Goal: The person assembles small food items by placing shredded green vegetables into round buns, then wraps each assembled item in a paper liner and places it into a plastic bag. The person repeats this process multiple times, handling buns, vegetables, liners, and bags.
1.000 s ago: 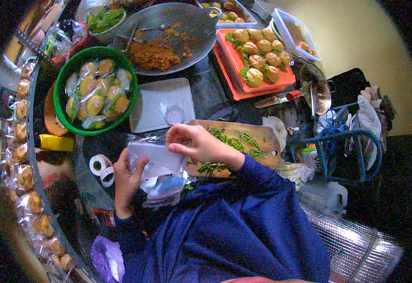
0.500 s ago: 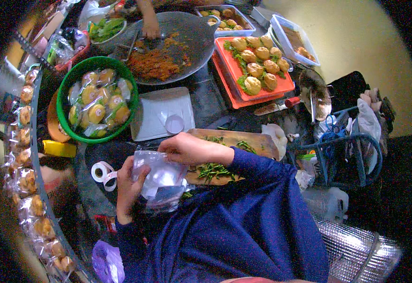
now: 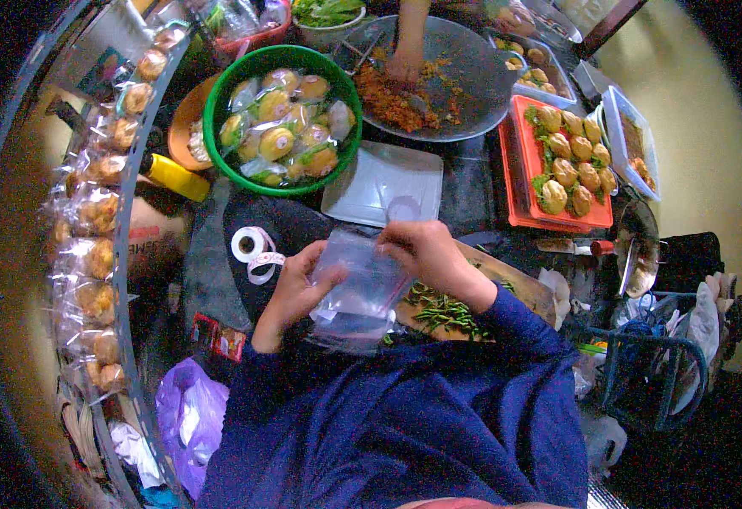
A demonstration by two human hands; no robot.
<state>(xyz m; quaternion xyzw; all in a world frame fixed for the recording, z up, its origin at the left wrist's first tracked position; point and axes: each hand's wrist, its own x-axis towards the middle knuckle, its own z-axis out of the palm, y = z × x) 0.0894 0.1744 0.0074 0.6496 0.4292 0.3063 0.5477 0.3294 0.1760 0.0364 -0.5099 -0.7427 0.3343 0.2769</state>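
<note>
A stack of clear plastic bags (image 3: 350,284) is held up in front of my body. My left hand (image 3: 293,293) grips its left side, thumb lying across the front. At the upper right edge, the fingers of my right hand (image 3: 439,259) are pinched together on the plastic. Behind my right wrist lies a wooden board (image 3: 519,284) with cut green chillies (image 3: 447,312). To the left of my left hand is a white roll of stickers (image 3: 249,244), its strip partly unrolled. A pale tray (image 3: 354,188) lies just beyond the bags.
A green basket (image 3: 216,97) holds wrapped buns. Beyond the tray, another person's hand (image 3: 406,66) reaches into orange filling in a wok (image 3: 477,85). An orange tray (image 3: 519,191) of filled buns and a knife (image 3: 557,246) are at right. Wrapped buns line a shelf (image 3: 125,254) at left.
My view has swung left, so the scene sits farther right. The bags look flatter, and my right hand pinches near their upper right edge. The other person's hand has lowered into the filling.
</note>
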